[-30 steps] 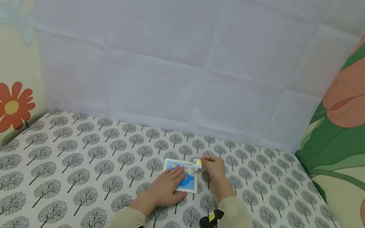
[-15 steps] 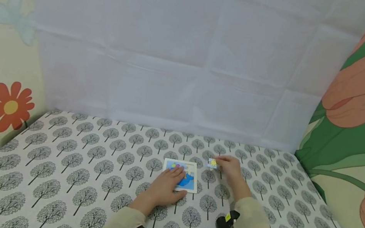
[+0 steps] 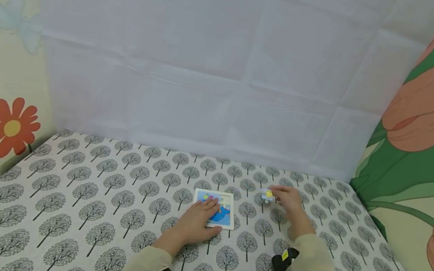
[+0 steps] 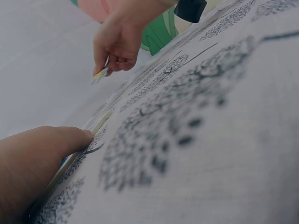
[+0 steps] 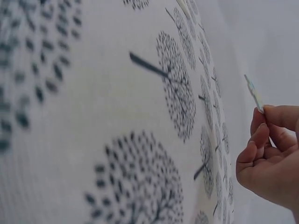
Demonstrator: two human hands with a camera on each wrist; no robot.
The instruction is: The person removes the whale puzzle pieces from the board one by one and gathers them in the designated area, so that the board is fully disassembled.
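A small square puzzle board [image 3: 223, 223] with a white frame and a blue picture lies on the tablecloth. My left hand [image 3: 198, 221] rests flat across its left part with straight fingers, covering much of the picture; the thumb reaches past the near edge. To the right of the board, my right hand [image 3: 290, 200] pinches a thin puzzle piece [image 3: 268, 196] with a yellow shape on pale blue between thumb and fingertips. In the right wrist view the puzzle piece [image 5: 254, 94] appears edge-on, held up off the cloth. A pale recess shows at the board's upper right.
The table [image 3: 106, 212] wears a white cloth printed with black trees. Behind it hangs a creased white sheet [image 3: 194, 58]. Flower-patterned panels stand at both sides, with a red flower [image 3: 10, 127] on the left. A black wrist device [image 3: 284, 260] sits by the right sleeve.
My right hand has carried the puzzle piece away from the board's upper right corner, moving rightward over the cloth. My left hand has stayed on the board.
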